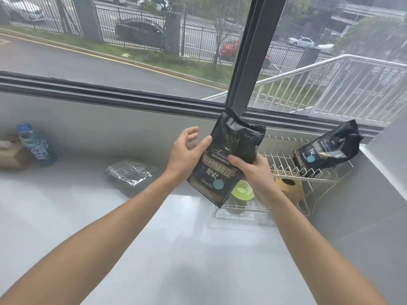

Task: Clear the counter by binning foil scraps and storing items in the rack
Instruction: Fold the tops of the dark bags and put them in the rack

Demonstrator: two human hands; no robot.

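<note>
Two hands (187,150) (253,170) — coffee bag (224,159) aloft

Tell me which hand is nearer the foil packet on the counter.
Left. The left hand is up and to the right of the foil packet, at the coffee bag's left edge; the right hand is farther right, gripping that bag.

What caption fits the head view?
Right hand holds a black coffee bag over the wire rack; left hand open beside it.
</note>
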